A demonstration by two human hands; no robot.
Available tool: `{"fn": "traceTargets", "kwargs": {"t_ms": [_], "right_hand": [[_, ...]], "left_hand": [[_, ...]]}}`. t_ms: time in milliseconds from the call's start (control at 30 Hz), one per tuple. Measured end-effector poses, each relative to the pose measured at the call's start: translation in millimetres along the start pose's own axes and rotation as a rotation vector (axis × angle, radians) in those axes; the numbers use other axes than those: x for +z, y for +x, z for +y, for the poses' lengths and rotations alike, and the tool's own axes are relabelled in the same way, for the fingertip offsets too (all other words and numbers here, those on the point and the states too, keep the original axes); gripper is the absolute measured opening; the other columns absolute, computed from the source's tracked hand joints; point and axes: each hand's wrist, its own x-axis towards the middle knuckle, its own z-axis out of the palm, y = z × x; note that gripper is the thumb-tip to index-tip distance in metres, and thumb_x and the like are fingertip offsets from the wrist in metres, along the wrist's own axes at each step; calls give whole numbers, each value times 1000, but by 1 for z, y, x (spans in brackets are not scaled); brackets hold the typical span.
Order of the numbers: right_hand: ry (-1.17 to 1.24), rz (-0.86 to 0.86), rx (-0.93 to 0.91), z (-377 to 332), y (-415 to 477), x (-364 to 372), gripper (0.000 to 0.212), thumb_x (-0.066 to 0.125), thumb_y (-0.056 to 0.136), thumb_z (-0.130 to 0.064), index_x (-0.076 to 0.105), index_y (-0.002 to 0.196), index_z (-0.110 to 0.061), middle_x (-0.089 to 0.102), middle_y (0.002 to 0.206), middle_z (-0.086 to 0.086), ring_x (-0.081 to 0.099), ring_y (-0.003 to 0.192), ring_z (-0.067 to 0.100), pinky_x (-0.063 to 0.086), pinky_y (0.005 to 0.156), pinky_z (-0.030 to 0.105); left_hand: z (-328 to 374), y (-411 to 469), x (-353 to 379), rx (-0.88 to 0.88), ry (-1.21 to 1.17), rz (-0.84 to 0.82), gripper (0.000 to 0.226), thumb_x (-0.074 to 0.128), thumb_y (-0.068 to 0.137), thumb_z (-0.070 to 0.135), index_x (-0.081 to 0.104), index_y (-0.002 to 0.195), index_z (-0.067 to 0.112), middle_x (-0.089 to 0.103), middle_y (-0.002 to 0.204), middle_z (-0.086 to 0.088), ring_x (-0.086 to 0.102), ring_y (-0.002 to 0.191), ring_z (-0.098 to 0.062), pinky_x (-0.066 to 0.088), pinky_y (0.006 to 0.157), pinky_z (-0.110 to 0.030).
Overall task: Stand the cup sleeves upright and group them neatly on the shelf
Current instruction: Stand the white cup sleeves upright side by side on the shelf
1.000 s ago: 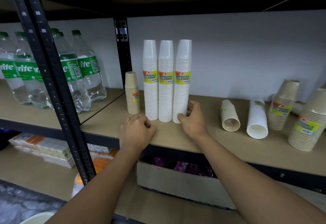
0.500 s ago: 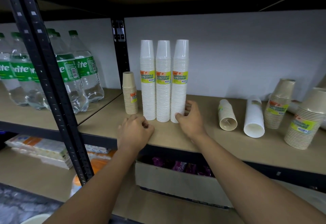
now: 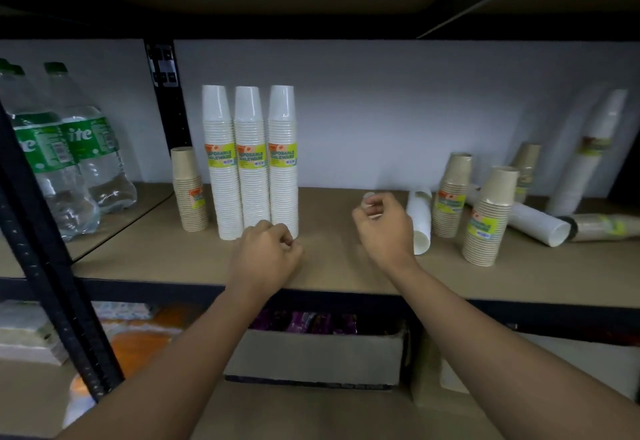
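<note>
Shelf (image 3: 329, 268) room lies open between the three tall white sleeves (image 3: 251, 162), upright at the left, and the tan stacks (image 3: 487, 218) at the right; its front edge runs under your wrists. Bump those tall sleeves with your left hand (image 3: 265, 254), a closed, empty grip at their base, and they could topple. Your right hand (image 3: 386, 231) has its grip curled round a small fallen sleeve (image 3: 369, 199); lifting it carelessly could nudge the lying white sleeve (image 3: 419, 221) just beside it toward the edge.
</note>
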Motion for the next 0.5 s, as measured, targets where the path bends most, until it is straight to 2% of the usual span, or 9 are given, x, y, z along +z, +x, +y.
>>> {"fn": "traceTargets", "kwargs": {"t_ms": [67,133,267,367,500], "right_hand": [[-69,59,1,2,10,-16,12,66,82,-29,61,92,-24,67,94,-3,64,89,16,52,82,34],[-155,127,-6,8,19,-29,18,65,81,-33,64,94,-21,64,101,2,62,96,22,51,86,39],[-353,190,106,24,27,-41,34,63,84,-40,63,112,-21,53,126,9,46,120,33,38,101,44],[-429,160,242,33,29,-44,44,60,87,-46,57,125,-26,45,136,12,38,129,36,31,105,47],[-387,74,309,44,31,-45,52,59,89,-50,52,136,-28,40,138,15,43,125,41,38,104,45]], "left_hand": [[19,1,15,35,-11,-28,16,64,81,28,68,75,14,62,87,-3,55,87,-27,49,73,-38],[34,2,28,65,-31,-49,16,65,81,28,70,76,13,63,89,-5,56,89,-28,48,74,-37],[54,7,47,74,-56,-101,15,67,79,28,71,77,13,62,86,-7,58,88,-32,47,77,-36],[56,9,55,87,-64,-165,17,66,80,29,71,78,13,61,85,-6,57,88,-30,47,79,-36],[53,9,58,94,-89,-167,16,66,80,29,71,76,14,59,83,-2,56,86,-27,47,82,-36]]}}
